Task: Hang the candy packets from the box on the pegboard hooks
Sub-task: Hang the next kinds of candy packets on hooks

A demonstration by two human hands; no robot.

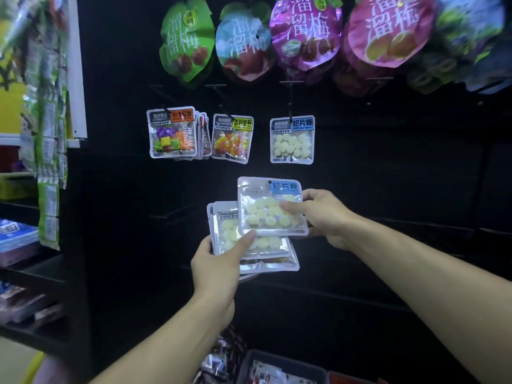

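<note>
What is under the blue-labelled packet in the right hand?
Under the blue-labelled packet held by the right hand, the left hand grips a stack of packets. The top one shows pale tablets; its label is covered, and the lower ones show only their edges.

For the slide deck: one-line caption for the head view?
Right hand lifts a milk-tablet packet off the stack held in the left hand, below the matching hung packet.

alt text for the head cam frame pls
The right hand pinches one white-candy packet while the left hand holds a stack of packets before a dark pegboard. Above, three small packets hang on hooks below large round bags.
</note>
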